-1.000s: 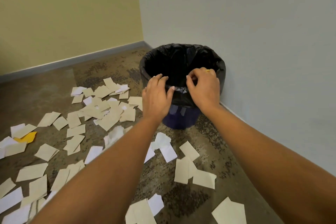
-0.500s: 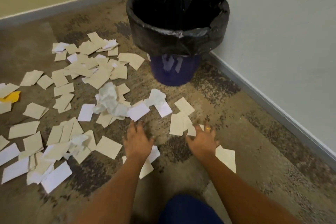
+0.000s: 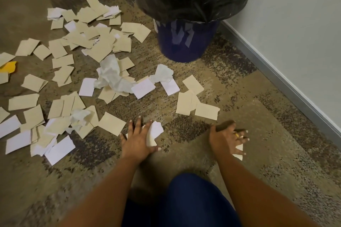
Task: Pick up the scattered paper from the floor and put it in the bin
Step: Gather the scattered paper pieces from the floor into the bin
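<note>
Paper scraps, beige and white (image 3: 103, 49), litter the brown carpet (image 3: 239, 108) beside the black-lined blue bin (image 3: 186, 42); nearly all remain. Left hand (image 3: 137, 139), fingers spread, presses a white piece (image 3: 156, 131); right hand (image 3: 226, 138) splays over another scrap (image 3: 239, 148), neither gripped yet.

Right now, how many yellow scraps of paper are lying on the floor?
1. The yellow scrap lies at the far left edge of the view, among beige pieces, well away from the bin. More could be hidden under the overlapping papers or outside the frame.
</note>
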`<state>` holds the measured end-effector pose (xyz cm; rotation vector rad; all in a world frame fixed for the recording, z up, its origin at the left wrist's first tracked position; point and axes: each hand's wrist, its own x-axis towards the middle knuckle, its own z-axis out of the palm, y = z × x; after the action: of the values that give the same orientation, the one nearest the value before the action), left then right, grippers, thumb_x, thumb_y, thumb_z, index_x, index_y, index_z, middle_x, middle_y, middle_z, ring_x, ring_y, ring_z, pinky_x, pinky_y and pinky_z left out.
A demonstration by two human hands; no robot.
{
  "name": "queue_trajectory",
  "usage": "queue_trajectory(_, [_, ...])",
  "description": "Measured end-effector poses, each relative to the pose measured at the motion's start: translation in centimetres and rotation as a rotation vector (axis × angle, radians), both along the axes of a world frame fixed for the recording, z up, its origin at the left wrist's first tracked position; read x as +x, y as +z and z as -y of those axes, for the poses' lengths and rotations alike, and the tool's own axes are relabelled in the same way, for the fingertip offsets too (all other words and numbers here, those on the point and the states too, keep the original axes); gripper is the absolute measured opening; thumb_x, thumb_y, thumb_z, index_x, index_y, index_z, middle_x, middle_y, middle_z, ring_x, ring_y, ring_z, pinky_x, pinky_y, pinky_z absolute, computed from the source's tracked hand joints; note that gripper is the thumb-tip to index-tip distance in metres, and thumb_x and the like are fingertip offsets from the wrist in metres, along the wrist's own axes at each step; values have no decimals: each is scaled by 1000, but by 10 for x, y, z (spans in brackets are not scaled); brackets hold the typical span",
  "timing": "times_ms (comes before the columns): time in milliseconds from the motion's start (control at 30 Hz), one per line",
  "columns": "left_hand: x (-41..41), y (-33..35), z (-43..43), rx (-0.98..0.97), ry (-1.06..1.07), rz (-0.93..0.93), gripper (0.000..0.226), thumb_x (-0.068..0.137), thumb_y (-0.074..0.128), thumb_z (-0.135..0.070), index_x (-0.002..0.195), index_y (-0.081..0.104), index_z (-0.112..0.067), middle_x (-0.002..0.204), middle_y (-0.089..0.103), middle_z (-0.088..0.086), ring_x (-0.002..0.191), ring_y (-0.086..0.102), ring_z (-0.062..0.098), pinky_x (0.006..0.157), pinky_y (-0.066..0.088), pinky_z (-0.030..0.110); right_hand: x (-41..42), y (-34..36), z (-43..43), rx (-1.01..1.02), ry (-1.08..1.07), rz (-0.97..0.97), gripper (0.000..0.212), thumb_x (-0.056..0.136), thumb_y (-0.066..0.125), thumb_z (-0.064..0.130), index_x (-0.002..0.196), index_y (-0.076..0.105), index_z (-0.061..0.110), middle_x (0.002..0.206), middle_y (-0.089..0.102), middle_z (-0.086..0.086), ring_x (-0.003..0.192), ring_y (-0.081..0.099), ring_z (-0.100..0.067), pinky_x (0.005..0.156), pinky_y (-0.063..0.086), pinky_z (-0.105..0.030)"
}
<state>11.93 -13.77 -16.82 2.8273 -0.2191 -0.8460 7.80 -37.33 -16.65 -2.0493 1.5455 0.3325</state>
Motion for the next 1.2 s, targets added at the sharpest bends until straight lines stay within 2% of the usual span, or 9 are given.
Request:
queue_trajectory(167, [1,1,-6,-52,98,135,76,85,59,-50,148,19,-34,159,7,-10,147,3,19,115,15,51,28,4,-24,57,58,83,84,86,54,51,149,9,19,158,-6,-14,143,-11,-38,107,3,-68])
queue_trajectory(333, [10,4,-16,-63,146,208,68,87,61,-37,146,29,-27,154,28,-6,145,15,21,113,21,49,56,5,-61,62,357,167,82,85,57,49,149,12,24,158,4,-9,145,0,-32,110,12,-62])
queue_trajectory(433, [20,5,-20,-85,152,240,72,84,64,-41,145,31,-24,152,31,-4,144,18,20,114,23,46,62,8,-77,73,560,278,74,86,56,46,147,19,25,157,16,-6,144,11,-28,112,19,-54])
queue_trajectory(600, [46,10,-22,-92,100,303,81,75,61,-63,143,32,-29,156,19,-5,146,7,21,115,14,49,83,14,-65,-169,697,339,56,89,50,45,139,35,23,149,29,-7,136,25,-27,104,29,-48])
queue_trajectory(767, [84,15,-21,-110,-7,426,75,81,60,-54,144,33,-20,157,18,3,146,8,25,118,12,48,122,15,-30,-106,685,205,70,86,54,50,145,24,29,157,6,-11,144,3,-35,110,14,-60])
queue_trajectory(867, [106,23,-12,36,-129,450,82,82,56,-58,148,21,-25,159,4,3,147,-5,27,113,-5,58,138,15,-20,7,593,147,82,82,54,61,147,14,34,157,-6,-14,144,-8,-37,111,6,-63])
queue_trajectory(1000, [133,29,-5,130,-123,295,102,71,56,-72,148,-1,-37,159,-14,0,143,-22,32,101,-6,74,155,10,-29,106,644,123,88,74,54,72,145,9,44,158,-8,-11,143,-12,-36,106,6,-71])
queue_trajectory(1100, [140,22,-12,71,-67,113,107,67,61,-72,147,-3,-41,158,-15,-3,142,-24,32,100,-1,77,169,6,-44,87,779,108,96,68,55,77,144,5,46,158,-12,-7,144,-15,-34,102,6,-75])
queue_trajectory(1200, [131,13,-21,61,-69,38,105,67,60,-73,147,-2,-44,159,-13,-5,143,-21,31,100,2,77,185,11,-61,101,909,111,104,66,58,75,146,-1,44,156,-21,-6,142,-20,-33,101,6,-77])
